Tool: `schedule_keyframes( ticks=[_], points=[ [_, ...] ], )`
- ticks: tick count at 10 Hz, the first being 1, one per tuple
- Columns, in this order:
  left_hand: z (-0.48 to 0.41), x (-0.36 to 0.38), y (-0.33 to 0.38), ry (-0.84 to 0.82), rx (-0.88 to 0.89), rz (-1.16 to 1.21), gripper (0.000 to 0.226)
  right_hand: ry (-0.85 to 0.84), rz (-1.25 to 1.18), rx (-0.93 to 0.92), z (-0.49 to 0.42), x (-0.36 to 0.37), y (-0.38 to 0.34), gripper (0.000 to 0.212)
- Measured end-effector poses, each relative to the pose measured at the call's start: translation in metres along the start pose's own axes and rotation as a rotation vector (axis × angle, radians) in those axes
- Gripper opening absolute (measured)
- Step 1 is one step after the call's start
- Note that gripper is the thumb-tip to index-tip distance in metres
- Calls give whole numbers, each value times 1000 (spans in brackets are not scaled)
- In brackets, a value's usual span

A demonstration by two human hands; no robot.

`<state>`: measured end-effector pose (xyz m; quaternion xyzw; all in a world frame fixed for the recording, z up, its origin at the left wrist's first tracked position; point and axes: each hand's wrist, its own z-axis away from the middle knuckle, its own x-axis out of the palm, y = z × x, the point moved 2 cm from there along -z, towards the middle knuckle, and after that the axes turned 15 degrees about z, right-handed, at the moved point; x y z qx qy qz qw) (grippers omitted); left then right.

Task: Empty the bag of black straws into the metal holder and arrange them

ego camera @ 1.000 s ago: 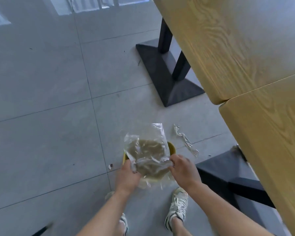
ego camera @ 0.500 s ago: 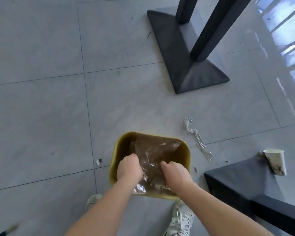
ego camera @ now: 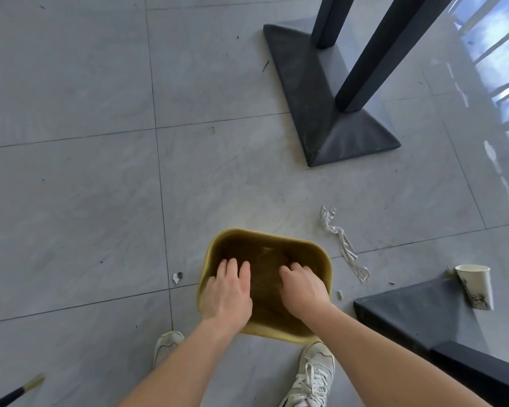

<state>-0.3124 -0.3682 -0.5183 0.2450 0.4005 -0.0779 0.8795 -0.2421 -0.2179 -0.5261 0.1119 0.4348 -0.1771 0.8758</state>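
Note:
A yellow bin [ego camera: 209,259] stands on the grey tiled floor between my feet. Both my hands are inside its mouth, palms down. My left hand [ego camera: 228,292] lies flat with its fingers spread and nothing in it. My right hand [ego camera: 301,289] has its fingers bent down into the dark inside, so its grip is hidden. A faint glint of the clear plastic bag [ego camera: 266,249] shows deep in the bin. No black straws and no metal holder are in view.
A black table base [ego camera: 321,98] with two posts stands ahead to the right. Another black base [ego camera: 409,312] lies close at the lower right, with a paper cup [ego camera: 475,286] tipped beside it. A twisted plastic strip [ego camera: 343,245] lies right of the bin.
The clear bag, held up above the bin a second ago, has been pushed down into it and has almost vanished. My left hand has opened flat. My view has tilted down.

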Motion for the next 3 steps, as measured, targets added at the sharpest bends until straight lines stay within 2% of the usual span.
schedule_keyframes(
  ticks=[3],
  points=[
    [88,-143,54,-71,101,-38,65,120,-97,37,96,-136,-9,26]
  ],
)
